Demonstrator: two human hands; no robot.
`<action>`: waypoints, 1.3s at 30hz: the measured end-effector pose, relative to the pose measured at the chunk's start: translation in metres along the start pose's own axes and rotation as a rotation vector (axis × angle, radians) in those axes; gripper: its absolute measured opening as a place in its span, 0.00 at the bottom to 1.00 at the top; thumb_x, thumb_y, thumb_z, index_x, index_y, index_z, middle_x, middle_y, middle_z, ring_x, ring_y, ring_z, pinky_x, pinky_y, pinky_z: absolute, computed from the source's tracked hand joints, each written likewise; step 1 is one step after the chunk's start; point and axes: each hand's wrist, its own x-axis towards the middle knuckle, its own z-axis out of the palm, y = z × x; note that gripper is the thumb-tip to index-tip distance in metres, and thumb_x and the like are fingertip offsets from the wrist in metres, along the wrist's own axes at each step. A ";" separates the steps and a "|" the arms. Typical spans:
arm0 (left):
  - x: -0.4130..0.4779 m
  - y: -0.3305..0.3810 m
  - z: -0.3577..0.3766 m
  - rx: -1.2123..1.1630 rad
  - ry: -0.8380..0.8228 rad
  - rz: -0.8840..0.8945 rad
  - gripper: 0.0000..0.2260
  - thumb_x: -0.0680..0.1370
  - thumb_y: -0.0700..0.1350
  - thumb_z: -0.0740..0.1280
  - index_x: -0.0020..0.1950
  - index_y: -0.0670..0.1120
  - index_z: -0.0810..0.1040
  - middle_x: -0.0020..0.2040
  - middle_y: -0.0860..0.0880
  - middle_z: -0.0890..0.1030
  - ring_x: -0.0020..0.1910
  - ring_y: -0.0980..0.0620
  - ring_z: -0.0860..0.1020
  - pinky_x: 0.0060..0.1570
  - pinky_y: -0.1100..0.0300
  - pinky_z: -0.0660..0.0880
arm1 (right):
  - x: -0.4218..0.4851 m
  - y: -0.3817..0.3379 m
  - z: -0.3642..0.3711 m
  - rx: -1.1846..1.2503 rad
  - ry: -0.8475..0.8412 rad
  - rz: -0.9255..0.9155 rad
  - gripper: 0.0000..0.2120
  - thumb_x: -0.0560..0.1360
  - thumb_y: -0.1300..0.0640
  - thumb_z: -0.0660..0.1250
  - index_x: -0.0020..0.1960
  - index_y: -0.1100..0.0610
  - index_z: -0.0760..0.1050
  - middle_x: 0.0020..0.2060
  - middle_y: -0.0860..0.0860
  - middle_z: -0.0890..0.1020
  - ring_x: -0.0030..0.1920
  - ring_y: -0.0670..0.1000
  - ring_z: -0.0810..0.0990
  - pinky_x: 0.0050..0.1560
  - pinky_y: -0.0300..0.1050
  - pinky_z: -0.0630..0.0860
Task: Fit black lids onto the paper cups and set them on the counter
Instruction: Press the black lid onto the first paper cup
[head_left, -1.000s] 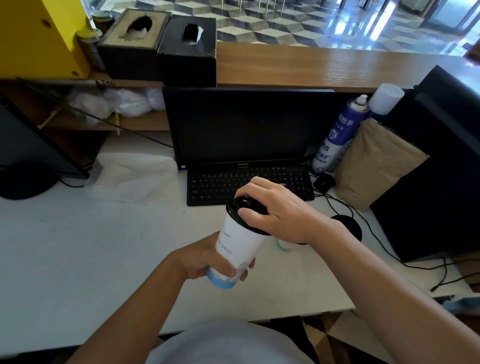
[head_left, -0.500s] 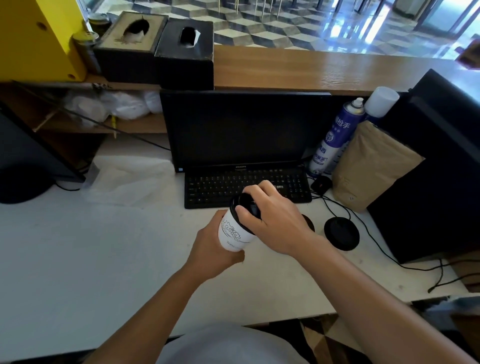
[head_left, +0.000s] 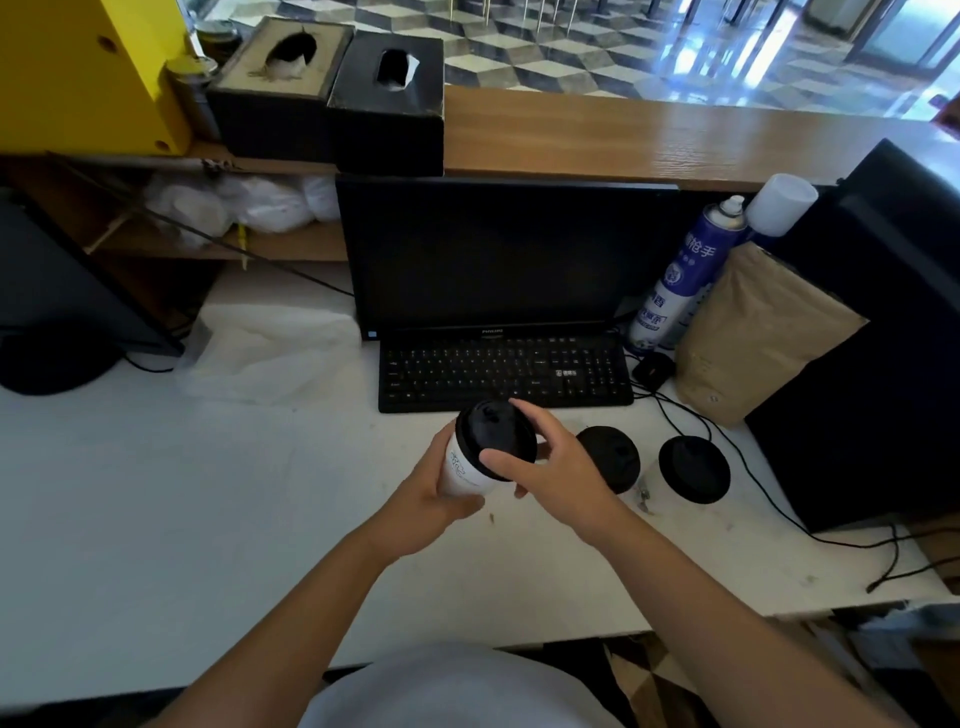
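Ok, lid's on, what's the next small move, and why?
Probably set the paper cup upright on the counter beside the two lidded cups: its black lid looks seated, left hand gripping its side, right hand pinching the lid.

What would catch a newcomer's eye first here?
A white paper cup with a black lid, held just in front of the keyboard: the left hand grips its side, the right hand pinches the lid. To its right, on the white counter, stand a second lidded cup and a third lidded cup.

cup (head_left: 460, 470): white, blue motif; lid (head_left: 496, 439): black; counter (head_left: 156, 493): white
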 end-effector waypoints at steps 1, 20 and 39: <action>-0.001 -0.001 0.000 0.021 0.014 0.028 0.38 0.78 0.35 0.69 0.66 0.79 0.63 0.63 0.75 0.72 0.65 0.72 0.70 0.53 0.74 0.74 | -0.001 0.005 0.002 0.014 0.025 0.008 0.30 0.70 0.49 0.79 0.67 0.38 0.69 0.58 0.37 0.77 0.45 0.40 0.82 0.36 0.36 0.79; -0.009 -0.049 0.011 -0.287 0.335 -0.270 0.16 0.86 0.49 0.55 0.62 0.58 0.82 0.61 0.55 0.84 0.63 0.56 0.79 0.69 0.51 0.71 | -0.010 0.051 0.040 0.668 0.074 0.532 0.16 0.86 0.51 0.57 0.63 0.63 0.75 0.60 0.59 0.79 0.49 0.60 0.82 0.49 0.53 0.84; -0.023 -0.074 0.024 -0.260 0.456 -0.255 0.16 0.86 0.53 0.54 0.65 0.52 0.79 0.61 0.52 0.82 0.63 0.54 0.78 0.68 0.51 0.73 | -0.011 0.074 0.067 0.403 0.160 0.438 0.10 0.86 0.54 0.55 0.57 0.59 0.70 0.57 0.60 0.77 0.48 0.59 0.80 0.42 0.50 0.84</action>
